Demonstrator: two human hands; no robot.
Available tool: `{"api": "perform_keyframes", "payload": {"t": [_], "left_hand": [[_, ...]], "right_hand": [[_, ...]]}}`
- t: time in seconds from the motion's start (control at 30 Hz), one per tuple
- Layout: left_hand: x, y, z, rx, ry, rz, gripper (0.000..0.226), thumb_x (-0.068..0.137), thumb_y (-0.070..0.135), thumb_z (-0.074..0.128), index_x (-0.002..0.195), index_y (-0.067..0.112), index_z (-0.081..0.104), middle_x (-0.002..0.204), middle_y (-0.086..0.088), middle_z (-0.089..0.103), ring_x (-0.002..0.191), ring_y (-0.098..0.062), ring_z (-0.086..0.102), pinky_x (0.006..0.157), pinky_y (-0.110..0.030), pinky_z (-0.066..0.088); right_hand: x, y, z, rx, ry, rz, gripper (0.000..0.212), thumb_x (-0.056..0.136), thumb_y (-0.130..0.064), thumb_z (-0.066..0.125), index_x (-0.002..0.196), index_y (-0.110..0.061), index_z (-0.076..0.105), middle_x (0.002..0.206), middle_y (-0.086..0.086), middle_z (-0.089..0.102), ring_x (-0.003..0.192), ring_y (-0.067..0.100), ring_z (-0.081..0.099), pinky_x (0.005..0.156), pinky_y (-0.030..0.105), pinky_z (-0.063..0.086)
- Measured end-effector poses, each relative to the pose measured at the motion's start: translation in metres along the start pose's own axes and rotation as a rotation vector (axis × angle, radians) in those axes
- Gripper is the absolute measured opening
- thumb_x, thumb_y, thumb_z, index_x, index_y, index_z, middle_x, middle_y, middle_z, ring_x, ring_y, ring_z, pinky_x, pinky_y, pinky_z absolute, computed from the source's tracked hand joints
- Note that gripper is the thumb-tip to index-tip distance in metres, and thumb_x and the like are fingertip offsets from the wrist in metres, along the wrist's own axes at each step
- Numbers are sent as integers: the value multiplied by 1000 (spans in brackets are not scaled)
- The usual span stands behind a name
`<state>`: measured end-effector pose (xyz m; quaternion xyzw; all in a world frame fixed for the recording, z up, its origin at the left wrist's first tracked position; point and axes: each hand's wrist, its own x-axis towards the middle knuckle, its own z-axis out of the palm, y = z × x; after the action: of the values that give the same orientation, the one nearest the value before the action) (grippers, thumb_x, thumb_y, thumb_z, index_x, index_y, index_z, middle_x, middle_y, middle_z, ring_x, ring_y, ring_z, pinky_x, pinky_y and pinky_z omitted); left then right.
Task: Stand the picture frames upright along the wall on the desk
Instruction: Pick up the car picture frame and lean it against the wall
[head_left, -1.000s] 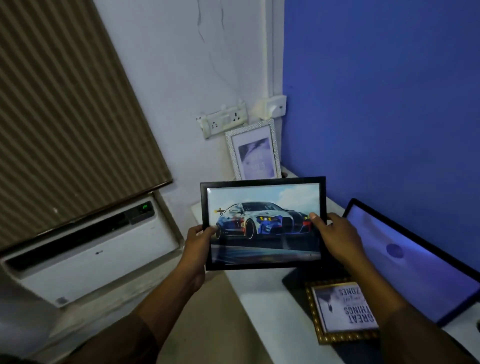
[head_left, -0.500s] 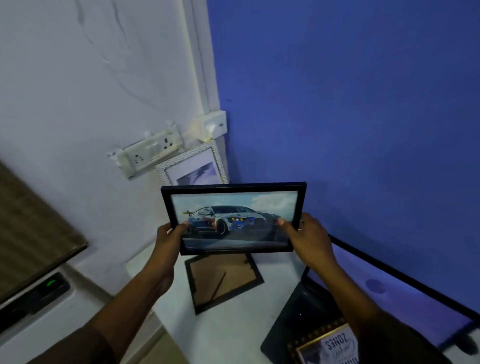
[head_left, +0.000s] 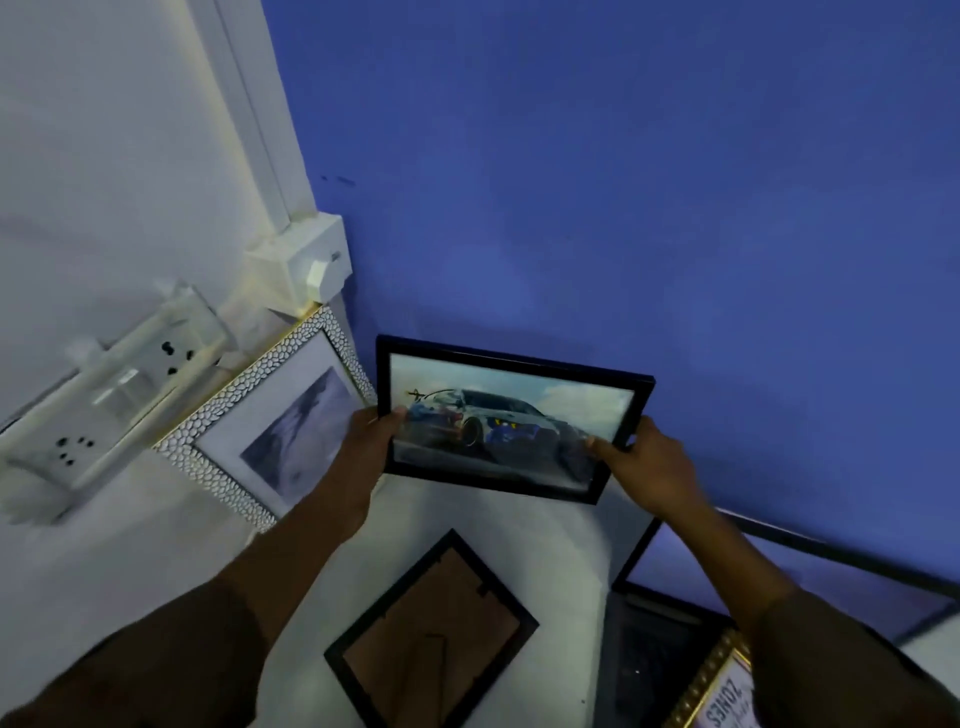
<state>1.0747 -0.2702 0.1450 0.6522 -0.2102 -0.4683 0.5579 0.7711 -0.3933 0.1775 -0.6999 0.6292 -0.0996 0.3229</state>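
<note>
Left hand and right hand grip the car frame by its short ends, held tilted near the blue wall above the desk; released too steep, it may slide flat.

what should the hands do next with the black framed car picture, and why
Probably lower the black-framed car picture until its bottom edge meets the white desk, then lean it on the blue wall. Both the left hand and right hand hold it tilted, beside the upright white pebbled frame.
</note>
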Motion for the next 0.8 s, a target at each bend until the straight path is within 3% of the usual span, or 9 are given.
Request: {"api": "perform_keyframes", "payload": {"t": [0.07, 0.13, 0.23, 0.3, 0.43, 0.57, 0.7, 0.8], "left_hand": [[18, -2, 2, -4, -4, -7, 65, 84, 57, 72, 135, 16, 67, 132, -6, 71, 126, -29, 64, 108, -48, 49], [41, -8, 7, 1, -29, -30, 85, 72, 65, 72, 142, 18, 61, 142, -7, 64, 132, -32, 57, 116, -57, 40], [62, -12, 18, 41, -114, -76, 79, 80, 69, 67, 146, 28, 55, 148, 2, 58, 136, -24, 53, 119, -53, 36], [74, -12, 27, 89, -129, -92, 78, 80, 72, 64, 144, 27, 57, 145, 1, 60, 133, -23, 56, 118, -52, 39], [94, -7, 44, 167, -136, -113, 46, 101, 44, 55, 135, 13, 61, 133, -10, 66, 124, -30, 61, 112, -48, 45], [110, -20, 51, 216, -162, -141, 51, 100, 49, 54, 137, 13, 56, 128, -4, 63, 118, -24, 58, 99, -36, 44], [124, -38, 54, 229, -189, -212, 72, 94, 61, 55, 152, 21, 42, 147, -4, 54, 132, -26, 52, 114, -44, 40], [135, -42, 61, 263, -186, -237, 74, 97, 61, 52, 157, 22, 34, 154, -3, 46, 137, -27, 47, 112, -41, 38]], "right_hand": [[5, 3, -3, -44, -23, 19, 51, 94, -57, 59, 122, -15, 67, 110, 11, 73, 108, 32, 68, 66, 26, 42], [13, 8, -7, -45, -13, 76, 48, 93, -58, 60, 107, -15, 73, 94, 9, 72, 99, 32, 70, 60, 27, 41], [22, 11, -13, -25, 40, 138, 55, 90, -61, 62, 108, -10, 75, 96, 11, 74, 96, 32, 69, 74, 33, 51], [26, 12, -17, 23, 68, 162, 58, 91, -57, 65, 124, -8, 66, 116, 15, 72, 108, 35, 66, 82, 34, 50], [37, 9, -20, 38, 91, 193, 64, 90, -54, 67, 134, -9, 53, 133, 17, 65, 121, 38, 61, 90, 37, 48], [55, 9, -21, 48, 29, 241, 56, 93, -48, 67, 134, -11, 60, 136, 16, 64, 125, 37, 59, 103, 39, 47], [74, 19, -16, 69, -40, 288, 59, 87, -58, 69, 130, -18, 65, 132, 13, 68, 117, 35, 66, 106, 48, 49], [88, 26, -14, 93, -55, 319, 60, 84, -59, 72, 128, -18, 65, 129, 12, 69, 114, 36, 67, 103, 51, 51]]}}
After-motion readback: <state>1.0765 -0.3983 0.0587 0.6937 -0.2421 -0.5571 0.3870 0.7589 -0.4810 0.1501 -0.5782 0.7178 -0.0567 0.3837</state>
